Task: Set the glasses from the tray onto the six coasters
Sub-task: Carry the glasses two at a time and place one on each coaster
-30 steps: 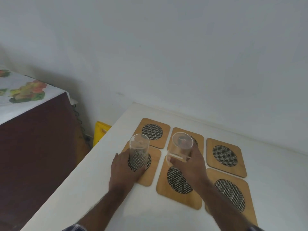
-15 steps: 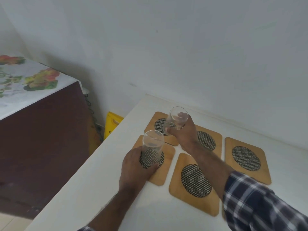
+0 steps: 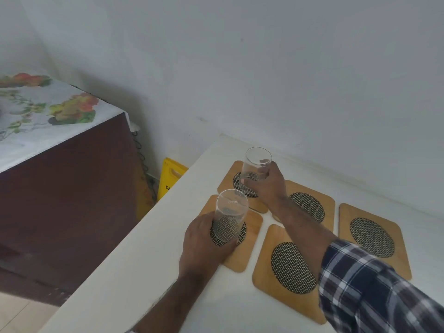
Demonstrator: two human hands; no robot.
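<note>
1. Head view: left hand (image 3: pixel 204 241) is wrapping its fingers around a near glass (image 3: pixel 229 218) standing on the front-left coaster (image 3: pixel 249 236).
2. Right hand (image 3: pixel 269 186) is clamping a far glass (image 3: pixel 254 169) over the back-left coaster (image 3: pixel 228 181).

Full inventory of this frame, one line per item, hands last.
glasses: 2, clear; near glass on the front-left coaster, far glass over the back-left coaster, contact unclear.
coasters: 5 clearly in view, wood with dark woven ovals; front-left coaster, back-left coaster, back-middle coaster, front-middle coaster, right coaster; a sixth not visible, perhaps behind the sleeve.
white table: 1, under the coasters.
dark cabinet: 1, brown, left, topped by a floral cloth.
yellow object: 1, on the floor by the wall.
wall: grey-white, behind.
left hand: around the near glass.
right hand: around the far glass, plaid sleeve.
</note>
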